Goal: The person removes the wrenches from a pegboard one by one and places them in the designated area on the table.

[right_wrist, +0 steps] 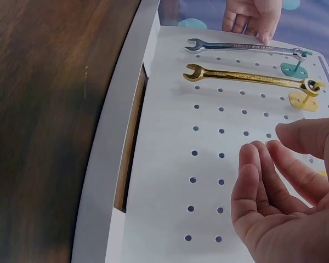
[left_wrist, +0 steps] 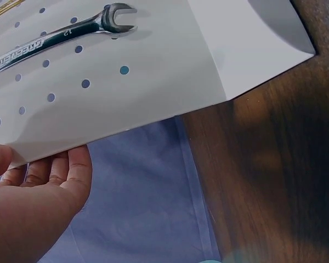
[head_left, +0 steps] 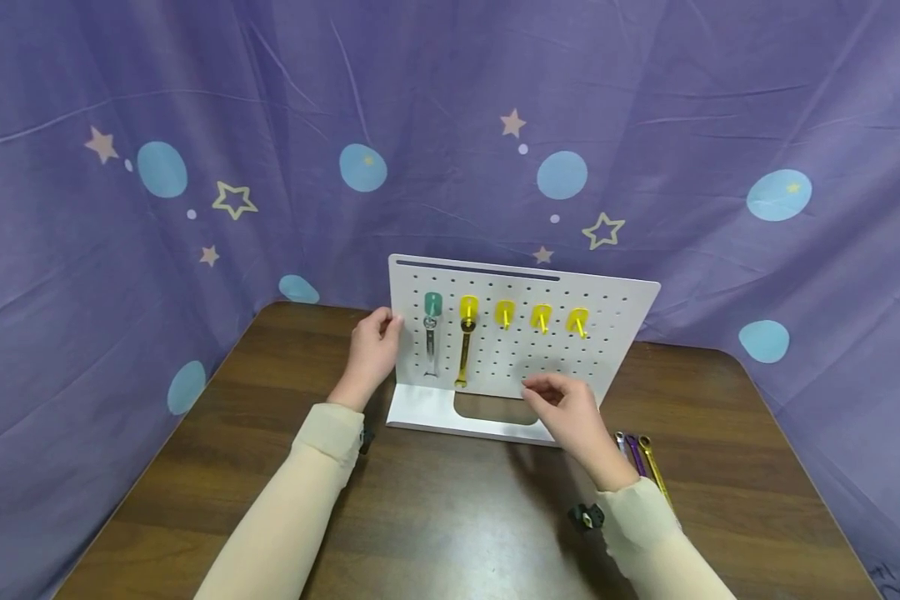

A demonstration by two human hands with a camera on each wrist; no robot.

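Observation:
A white pegboard (head_left: 525,358) stands upright on the table. My left hand (head_left: 373,346) grips its left edge, thumb on the front and fingers behind, as the left wrist view shows. On the green hook (head_left: 432,303) hangs a silver wrench (right_wrist: 244,48); beside it a gold wrench (right_wrist: 252,78) hangs from a yellow hook (head_left: 468,307). Several more yellow hooks, such as the middle hook (head_left: 505,314), carry nothing. In front of the board's lower part is my right hand (head_left: 566,412), fingers loosely bent, with nothing between thumb and fingertips.
Right of the board, partly behind my right forearm, lie a silver wrench (head_left: 620,442), a purple wrench (head_left: 634,454) and a gold wrench (head_left: 654,467) on the brown table (head_left: 435,517). A purple curtain (head_left: 450,125) hangs behind the table and along its sides.

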